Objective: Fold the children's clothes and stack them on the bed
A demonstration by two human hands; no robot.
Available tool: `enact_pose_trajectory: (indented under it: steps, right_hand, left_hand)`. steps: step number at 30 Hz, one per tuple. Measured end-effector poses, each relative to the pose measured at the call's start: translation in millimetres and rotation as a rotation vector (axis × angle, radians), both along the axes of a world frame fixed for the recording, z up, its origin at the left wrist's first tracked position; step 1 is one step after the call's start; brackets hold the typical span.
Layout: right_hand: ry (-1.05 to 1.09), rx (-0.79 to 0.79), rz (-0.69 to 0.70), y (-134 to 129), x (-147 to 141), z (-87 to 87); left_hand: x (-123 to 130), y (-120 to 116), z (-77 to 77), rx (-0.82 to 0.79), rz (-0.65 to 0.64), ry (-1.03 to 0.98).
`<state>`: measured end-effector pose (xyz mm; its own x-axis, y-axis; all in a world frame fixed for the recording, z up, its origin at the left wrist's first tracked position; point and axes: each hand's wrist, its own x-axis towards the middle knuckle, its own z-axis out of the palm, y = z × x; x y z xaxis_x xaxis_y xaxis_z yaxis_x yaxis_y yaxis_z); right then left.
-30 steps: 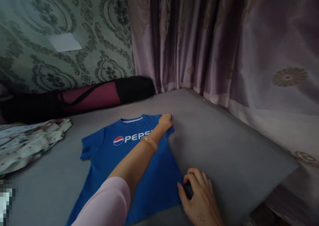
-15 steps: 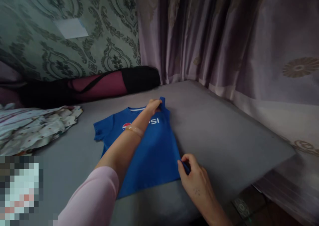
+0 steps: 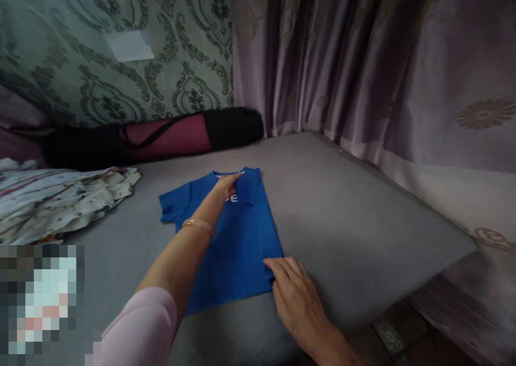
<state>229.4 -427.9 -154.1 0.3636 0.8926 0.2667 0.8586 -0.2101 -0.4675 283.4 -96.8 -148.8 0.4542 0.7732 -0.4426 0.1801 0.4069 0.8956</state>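
Since half a second ago, the right-hand side of the blue T-shirt (image 3: 226, 258) has come inward: the sleeve that stood raised at that shoulder now lies folded over the chest, and both of our hands have shifted left with the cloth. The shirt lies front up on the grey bed surface (image 3: 363, 215), spread between and beneath our hands. Our left hand (image 3: 226, 186) reaches across it to the far end and grasps the folded shoulder cloth just beside the collar (image 3: 219, 174), covering part of the white lettering (image 3: 233, 198). Our right hand (image 3: 296, 296) is at the near right corner, pinching the turned-in side edge just above the hem, with thumb and fingers on the cloth. The left forearm, with a bangle (image 3: 199, 225) and a pink sleeve (image 3: 149, 317), crosses over the shirt's left part and hides some of it. Beyond the forearm, the shirt's other short sleeve (image 3: 175, 202) lies outspread. To the left we see a crumpled patterned cloth (image 3: 80, 199), apart from the shirt, and a long black and maroon bag (image 3: 173, 135) rests along the wall (image 3: 165, 11).
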Motion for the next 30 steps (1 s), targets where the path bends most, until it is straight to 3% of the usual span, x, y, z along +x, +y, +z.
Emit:
enact_pose_trajectory:
  steps: [8,13,18,23,26,30]
  right_hand:
    - [0.193,-0.101,0.221,-7.9,29.2,35.8]
    - [0.286,-0.099,0.216,27.6,78.6,52.6]
    - [0.163,-0.053,0.078,108.6,126.2,31.3]
    - [0.019,-0.122,-0.009,187.8,140.8,0.5]
    - [-0.052,-0.186,-0.038,218.7,138.9,-11.5]
    - [-0.089,-0.237,-0.089,241.1,137.4,-21.0]
  left_hand:
    - [-2.3,0.9,-12.1,0.431,-0.043,0.196]
    - [-14.6,2.8,-15.6,0.684,-0.178,0.283]
    - [-21.7,1.3,-14.6,0.869,-0.228,0.387]
    - [-27.1,-1.6,-18.4,1.006,-0.268,0.427]
    - [-30.8,-2.6,-23.2,1.067,-0.300,0.421]
    - [-34.2,-5.6,-28.9,1.139,-0.344,0.443]
